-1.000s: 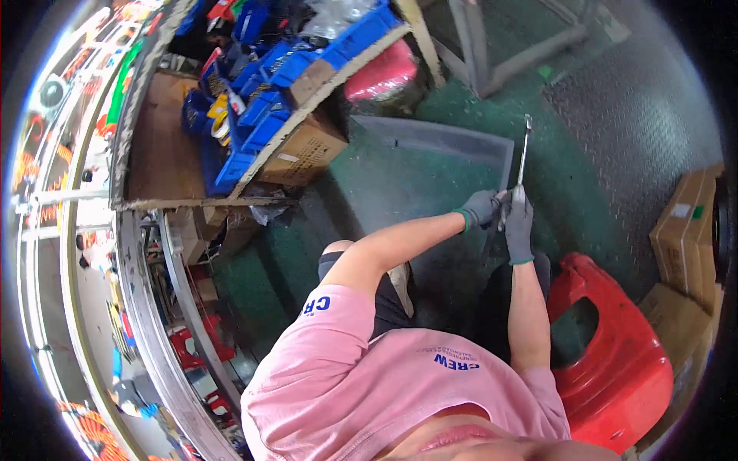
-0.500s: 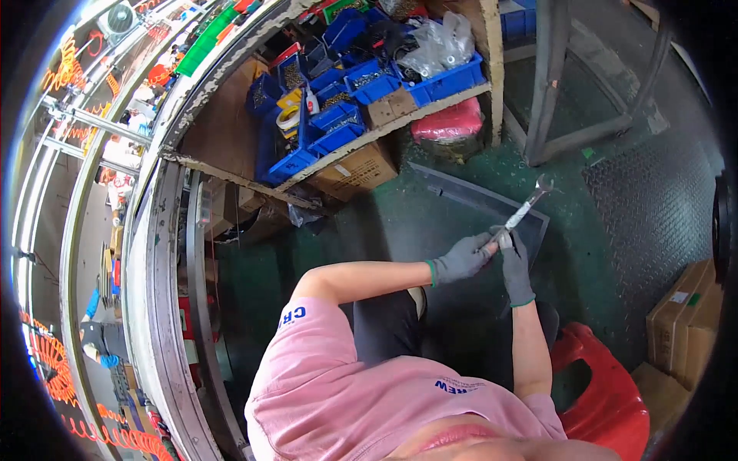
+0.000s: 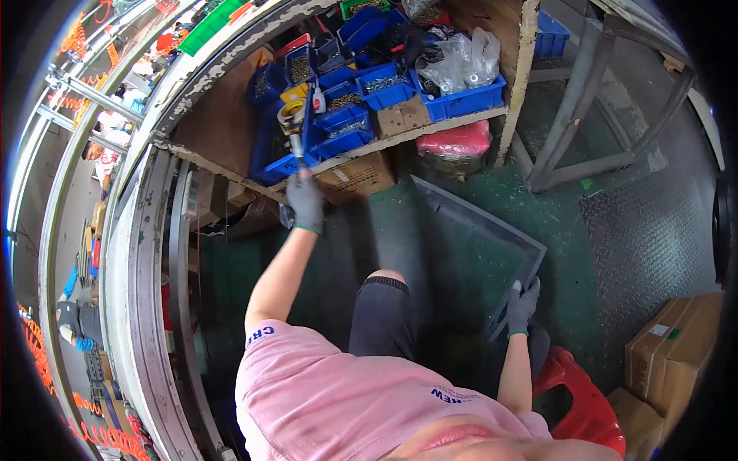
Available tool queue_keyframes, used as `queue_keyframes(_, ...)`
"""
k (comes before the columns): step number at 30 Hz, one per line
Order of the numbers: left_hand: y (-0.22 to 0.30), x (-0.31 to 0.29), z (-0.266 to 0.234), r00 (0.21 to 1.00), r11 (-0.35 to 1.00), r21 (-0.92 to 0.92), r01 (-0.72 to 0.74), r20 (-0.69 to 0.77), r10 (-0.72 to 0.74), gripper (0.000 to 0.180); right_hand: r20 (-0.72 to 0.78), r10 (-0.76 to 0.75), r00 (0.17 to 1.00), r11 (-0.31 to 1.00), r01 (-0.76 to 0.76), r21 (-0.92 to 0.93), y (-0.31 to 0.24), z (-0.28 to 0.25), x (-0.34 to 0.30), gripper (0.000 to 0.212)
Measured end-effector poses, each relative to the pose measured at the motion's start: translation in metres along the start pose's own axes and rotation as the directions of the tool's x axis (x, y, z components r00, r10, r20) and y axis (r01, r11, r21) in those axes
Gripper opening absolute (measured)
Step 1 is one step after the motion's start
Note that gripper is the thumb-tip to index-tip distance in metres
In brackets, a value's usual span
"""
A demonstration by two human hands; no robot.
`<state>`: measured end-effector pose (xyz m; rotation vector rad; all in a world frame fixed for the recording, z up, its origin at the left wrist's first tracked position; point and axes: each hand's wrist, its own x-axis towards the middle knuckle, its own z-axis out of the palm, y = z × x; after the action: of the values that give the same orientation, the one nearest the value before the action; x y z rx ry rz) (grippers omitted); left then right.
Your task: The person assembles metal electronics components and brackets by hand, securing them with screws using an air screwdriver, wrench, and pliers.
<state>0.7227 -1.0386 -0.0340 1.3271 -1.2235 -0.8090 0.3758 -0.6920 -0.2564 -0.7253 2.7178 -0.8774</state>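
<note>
My left hand (image 3: pixel 304 203), in a grey glove, is closed round a wrench (image 3: pixel 297 147) with a white-wrapped handle. The wrench points into a blue bin on the shelf, beside a yellow tape roll (image 3: pixel 290 115); its far end is hard to make out there. In the other grey glove, my right hand (image 3: pixel 522 309) grips one side of a dark grey angled metal frame (image 3: pixel 484 217), below its corner. The frame's long side reaches away toward the shelf.
On the wooden shelf (image 3: pixel 430 123) stand several blue bins (image 3: pixel 469 100) of small metal parts and plastic bags. Below it are a cardboard box (image 3: pixel 361 175) and a pink-wrapped bundle (image 3: pixel 455 140). A steel stand (image 3: pixel 569 123), a red chair (image 3: pixel 584 407) and cartons (image 3: pixel 669 346) are at right.
My left hand has carried the wrench left to the shelf bins. My right hand has let go of the wrench, moved down and taken hold of the frame, which has shifted slightly.
</note>
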Motion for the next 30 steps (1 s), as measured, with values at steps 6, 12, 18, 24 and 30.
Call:
queue_keyframes(6, -0.049, 0.132, -0.077, 0.985, 0.973, 0.223, 0.058, -0.171, -0.020, 0.024, 0.355, 0.161, 0.921, 0.930, -0.262, 0.258, -0.024, -0.018, 0.011, 0.050)
queue_keyframes(12, 0.010, 0.067, -0.018, 0.922, 0.875, -0.293, 0.386, 0.126, -0.365, 0.029, 0.411, 0.391, 0.823, 0.823, -0.513, 0.245, 0.015, 0.022, 0.028, 0.053)
queue_keyframes(18, 0.054, -0.129, 0.074, 0.707, 0.805, -0.223, 0.550, 0.638, -0.307, 0.017, 0.311, 0.445, 0.840, 0.739, -0.541, 0.401, 0.048, 0.047, 0.017, 0.043)
queue_keyframes(24, 0.021, -0.244, 0.125, 0.029, 0.745, 0.228, 0.627, 0.949, -0.314, 0.024, 0.505, 0.391, 0.769, 0.611, -0.627, 0.482, 0.027, 0.030, 0.021, 0.039)
queue_keyframes(30, 0.018, -0.234, 0.125, 0.464, 0.984, 0.177, -0.019, 0.873, -0.148, 0.018, 0.643, 0.396, 0.656, 0.501, -0.741, 0.447, -0.076, -0.047, 0.044, 0.039)
